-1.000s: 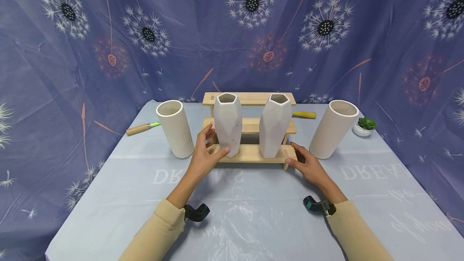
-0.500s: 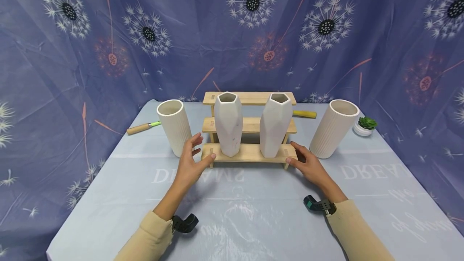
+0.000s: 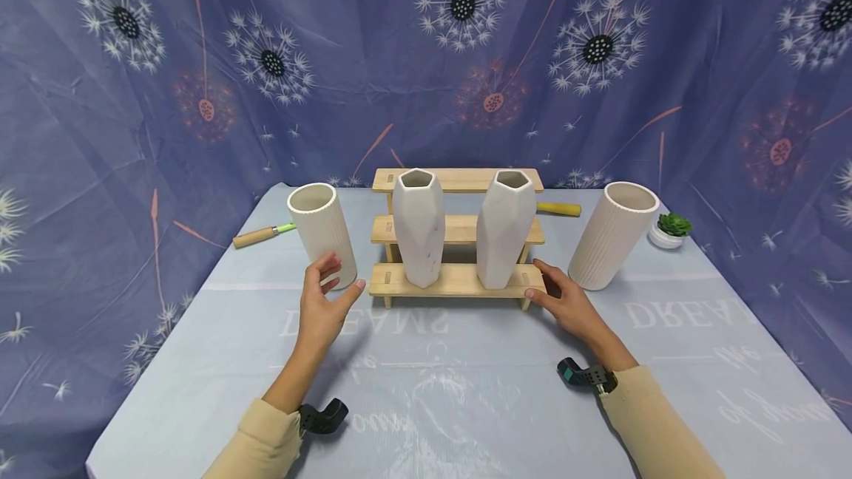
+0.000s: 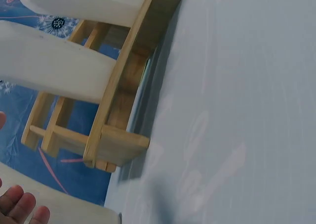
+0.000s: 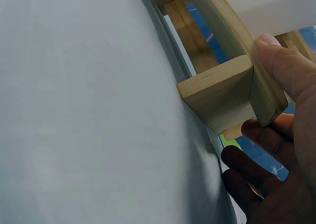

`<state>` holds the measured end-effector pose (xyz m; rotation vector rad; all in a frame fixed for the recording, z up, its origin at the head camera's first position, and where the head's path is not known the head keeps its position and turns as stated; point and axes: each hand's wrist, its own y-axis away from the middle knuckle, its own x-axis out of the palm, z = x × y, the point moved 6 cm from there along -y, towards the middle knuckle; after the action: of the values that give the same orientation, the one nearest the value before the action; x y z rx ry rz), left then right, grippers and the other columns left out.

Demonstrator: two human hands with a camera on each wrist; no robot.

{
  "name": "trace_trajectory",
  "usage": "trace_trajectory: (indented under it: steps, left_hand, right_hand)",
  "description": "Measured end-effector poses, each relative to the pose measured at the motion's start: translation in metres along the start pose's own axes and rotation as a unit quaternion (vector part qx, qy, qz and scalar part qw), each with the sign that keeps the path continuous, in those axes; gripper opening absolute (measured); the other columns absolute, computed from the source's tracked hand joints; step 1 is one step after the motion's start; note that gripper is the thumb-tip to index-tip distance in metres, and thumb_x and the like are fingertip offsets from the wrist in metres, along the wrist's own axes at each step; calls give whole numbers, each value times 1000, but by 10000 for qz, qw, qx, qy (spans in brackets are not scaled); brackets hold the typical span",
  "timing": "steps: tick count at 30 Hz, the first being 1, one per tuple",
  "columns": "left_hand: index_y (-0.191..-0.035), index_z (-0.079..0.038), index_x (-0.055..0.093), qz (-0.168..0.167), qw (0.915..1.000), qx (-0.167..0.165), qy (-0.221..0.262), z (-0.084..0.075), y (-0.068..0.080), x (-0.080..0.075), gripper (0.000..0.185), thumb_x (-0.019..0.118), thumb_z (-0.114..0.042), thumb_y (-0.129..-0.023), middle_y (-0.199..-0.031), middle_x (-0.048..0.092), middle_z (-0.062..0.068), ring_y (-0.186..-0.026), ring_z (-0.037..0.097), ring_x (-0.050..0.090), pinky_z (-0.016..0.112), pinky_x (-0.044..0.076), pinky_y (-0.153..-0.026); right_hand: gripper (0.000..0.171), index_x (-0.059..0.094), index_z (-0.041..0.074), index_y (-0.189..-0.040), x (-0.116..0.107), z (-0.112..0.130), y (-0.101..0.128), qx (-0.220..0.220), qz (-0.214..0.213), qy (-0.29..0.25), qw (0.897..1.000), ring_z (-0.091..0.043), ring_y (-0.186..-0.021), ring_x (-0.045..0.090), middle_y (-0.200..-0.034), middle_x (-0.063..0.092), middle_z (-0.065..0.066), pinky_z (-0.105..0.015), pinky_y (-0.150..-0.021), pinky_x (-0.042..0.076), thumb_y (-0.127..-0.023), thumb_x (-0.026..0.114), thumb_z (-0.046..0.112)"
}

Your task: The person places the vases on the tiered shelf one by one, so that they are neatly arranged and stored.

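Observation:
A three-tier wooden shelf (image 3: 459, 288) stands mid-table, two white faceted vases (image 3: 419, 231) upright on its lowest board. Its right end is pinched by my right hand (image 3: 566, 303); in the right wrist view the thumb (image 5: 281, 61) lies on the board, with the index finger curled at its end. My left hand (image 3: 322, 309) holds nothing, fingers loosely bent, left of the shelf and in front of a ribbed white vase (image 3: 329, 235). Its fingertips overlap that vase in the head view; whether they touch it I cannot tell.
Another ribbed white vase (image 3: 609, 239) stands right of the shelf, beside a small potted succulent (image 3: 668, 231). A wooden-handled tool (image 3: 256, 236) lies at the left, partly hidden by the left ribbed vase. Behind the shelf shows a yellow handle (image 3: 559, 209). A patterned curtain (image 3: 373, 58) hangs behind.
My left hand has moved from the left faceted vase, leftward and toward me, past the shelf's end to the left ribbed vase. My right hand stays on the shelf; the vases have not moved.

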<state>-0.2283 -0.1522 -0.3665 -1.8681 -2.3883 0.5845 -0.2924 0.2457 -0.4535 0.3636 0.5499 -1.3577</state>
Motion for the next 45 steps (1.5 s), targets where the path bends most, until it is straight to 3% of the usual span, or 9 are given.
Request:
trace_trajectory:
  steps: [7, 16, 22, 45]
  left_hand:
    - [-138, -5, 37, -329, 9994, -35, -96, 36, -10, -14, 66, 72, -8, -82, -134, 45, 15, -124, 25, 44, 39, 38, -102]
    - [-139, -5, 37, -674, 9976, -45, -170, 48, -16, -33, 68, 73, -11, -82, -133, 47, 15, -123, 25, 46, 41, 39, -102]
    - [-141, -4, 33, -752, 9964, -271, -281, 60, -25, -41, 72, 73, -14, -82, -136, 44, 16, -127, 26, 43, 44, 36, -108]
    - [-147, -4, 22, -307, 9948, -588, -779, 85, -57, -30, 85, 73, -27, -82, -144, 35, 18, -133, 30, 36, 48, 34, -107]
  right_hand:
    - [74, 26, 7, -149, 1, -5, -3, 57, 13, 131, 9999, -39, -128, 45, -143, 41, -24, -54, -103, 38, -91, 62, 34]
    - [75, 26, 7, -149, 0, 0, -1, 68, 28, 68, 9999, -38, -130, 43, -146, 38, -23, -54, -105, 37, -91, 62, 35]
    - [71, 28, 1, -147, -3, 29, 10, 12, 46, 6, 10000, -41, -129, 43, -144, 38, -27, -54, -105, 37, -92, 62, 29]
    - [70, 28, 0, -147, -2, 37, 14, 8, 51, -24, 10000, -40, -128, 44, -142, 41, -27, -53, -105, 37, -92, 61, 28]
